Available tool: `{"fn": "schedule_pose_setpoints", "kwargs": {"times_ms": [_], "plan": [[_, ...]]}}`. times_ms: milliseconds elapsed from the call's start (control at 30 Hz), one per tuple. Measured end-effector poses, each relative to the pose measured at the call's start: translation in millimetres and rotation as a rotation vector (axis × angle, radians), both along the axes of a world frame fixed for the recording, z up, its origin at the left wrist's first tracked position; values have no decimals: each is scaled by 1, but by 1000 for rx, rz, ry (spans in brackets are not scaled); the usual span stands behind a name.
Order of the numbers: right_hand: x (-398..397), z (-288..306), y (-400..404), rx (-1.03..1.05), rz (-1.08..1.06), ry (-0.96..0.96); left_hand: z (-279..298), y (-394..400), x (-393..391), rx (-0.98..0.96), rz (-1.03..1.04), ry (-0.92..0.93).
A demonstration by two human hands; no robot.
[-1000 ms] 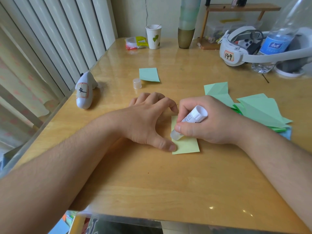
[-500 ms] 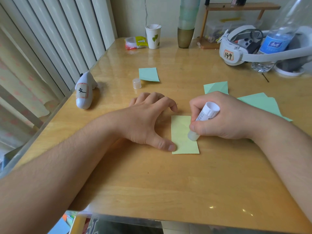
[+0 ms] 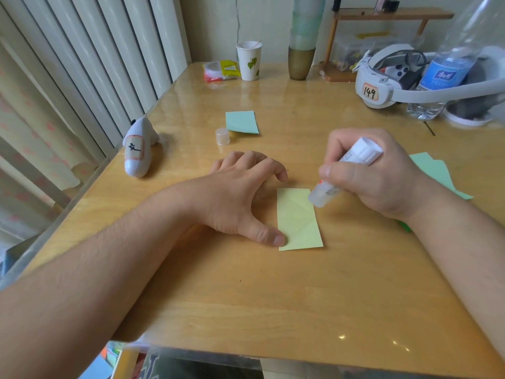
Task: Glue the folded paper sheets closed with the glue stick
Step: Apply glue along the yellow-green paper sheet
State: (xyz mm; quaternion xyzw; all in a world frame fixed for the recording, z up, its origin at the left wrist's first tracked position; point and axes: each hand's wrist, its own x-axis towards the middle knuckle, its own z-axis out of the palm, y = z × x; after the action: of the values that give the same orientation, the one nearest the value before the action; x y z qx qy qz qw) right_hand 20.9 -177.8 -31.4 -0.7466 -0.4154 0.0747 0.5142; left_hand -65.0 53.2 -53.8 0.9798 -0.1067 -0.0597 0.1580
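A yellow-green folded paper sheet (image 3: 299,220) lies flat in the middle of the wooden table (image 3: 246,296). My left hand (image 3: 240,198) rests beside its left edge, thumb tip pressing the lower left corner, fingers curled on the table. My right hand (image 3: 377,176) grips a white glue stick (image 3: 344,173), tilted, with its clear tip just above the sheet's upper right corner. The stick's clear cap (image 3: 222,136) stands further back. A pale green folded sheet (image 3: 241,122) lies behind the cap. More green sheets (image 3: 434,170) lie under and behind my right wrist.
A white controller (image 3: 136,150) lies at the left edge. At the back stand a paper cup (image 3: 249,60), a snack packet (image 3: 220,69), a tall tumbler (image 3: 302,42), a headset (image 3: 388,77) and a water bottle (image 3: 442,75).
My right hand has moved the glue stick from the sheet's left side across to its right edge and up to the upper right corner. The left hand has kept its place.
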Motion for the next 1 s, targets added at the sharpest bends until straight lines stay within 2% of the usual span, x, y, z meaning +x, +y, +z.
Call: {"fn": "schedule_pose_setpoints", "kwargs": {"times_ms": [267,400,533,733,833,1000], "plan": [[-11,-5,11,6,116,201,-2,2,1,13,0,-1],[-19,4,14,-127,152,183,-2,3,0,12,16,9],[-26,2,18,-217,13,72,-2,2,1,7,26,16],[-38,-21,14,-6,-240,50,-3,2,0,-18,37,11],[-41,-20,15,13,-266,34,-2,2,1,-16,42,16],[-42,-25,17,-95,-257,16,-2,1,0,-14,50,20]]}}
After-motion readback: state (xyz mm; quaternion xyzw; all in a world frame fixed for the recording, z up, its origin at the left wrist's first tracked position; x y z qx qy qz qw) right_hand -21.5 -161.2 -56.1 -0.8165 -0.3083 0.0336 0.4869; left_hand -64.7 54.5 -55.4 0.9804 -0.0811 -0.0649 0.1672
